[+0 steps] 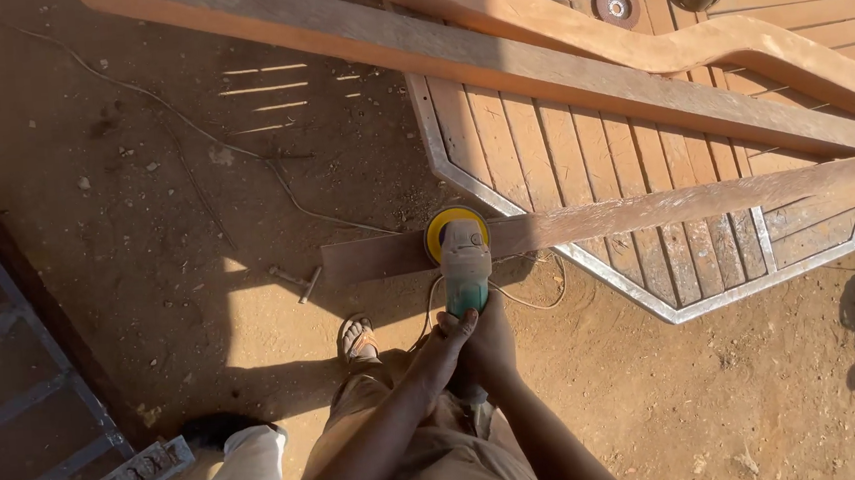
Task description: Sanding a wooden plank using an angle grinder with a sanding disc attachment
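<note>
- A handheld angle grinder with a teal-green body, a dusty grey head and a round yellow sanding disc (463,253) sits near the middle of the view, pointing away from the person.
- Its yellow disc rests against the near end of a long, narrow, weathered wooden plank (636,215), which runs from the centre out to the right edge.
- The grinder's grey head is caked in pale dust; the green barrel below it looks cleaner, and a thin cord (537,297) loops from beneath it over the ground.
- The left hand (449,337) lies over the rear of the barrel, fingers stretched forward along the green casing and curled onto it.
- The right hand (492,351) is closed around the tool's rear handle just behind and beside the left; its fingers are mostly hidden beneath.
- The plank's far part lies across a slatted wooden panel with a pale metal frame (582,159) on the ground.
- Two more long timbers cross above: a straight grey-brown beam (495,60) and a wavy, curved orange-toned one (655,49).
- A sandalled foot (357,337) stands on the reddish dirt ground (147,240) just left of the grinder.
- A dark metal grate (17,399) fills the lower left corner.
</note>
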